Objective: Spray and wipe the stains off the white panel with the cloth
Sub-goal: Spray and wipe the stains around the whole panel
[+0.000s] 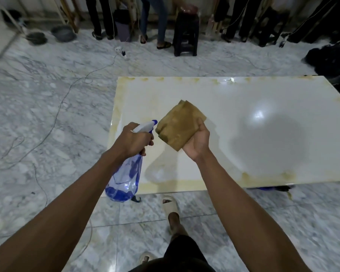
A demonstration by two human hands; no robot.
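Stains were all around the edges of the white panel [263,134], yellowish-brown blotches along the far rim, down the left side and in a band along the near edge, while the middle looked pretty clean and glossy with a light glare on it. The panel lay flat and low over the marble floor [37,114], so the person stood right at its near edge, one sandalled foot [170,206] almost under it.

Left hand [134,141] was wrapped round the neck of the spray bottle [126,173], fingers at the trigger, nozzle pointing toward the cloth [180,127]. The bottle hung tilted over the panel's near-left corner, blue liquid low in the bottom. Right hand [196,143] was clamped on the folded cloth, thumb on top, holding it up in the air above the panel and not touching it. The cloth was already pretty brown and damp-looking.

My guess is the cloth was held up face-on to the nozzle so it could get wetted directly, or just kept clear so the spray could hit the corner stains. Either way the wiping hadn't landed on that near-left patch yet, and plenty of edge was left to do.

Cables [57,118] trailed over the floor to the left, a bit of a trip hazard.
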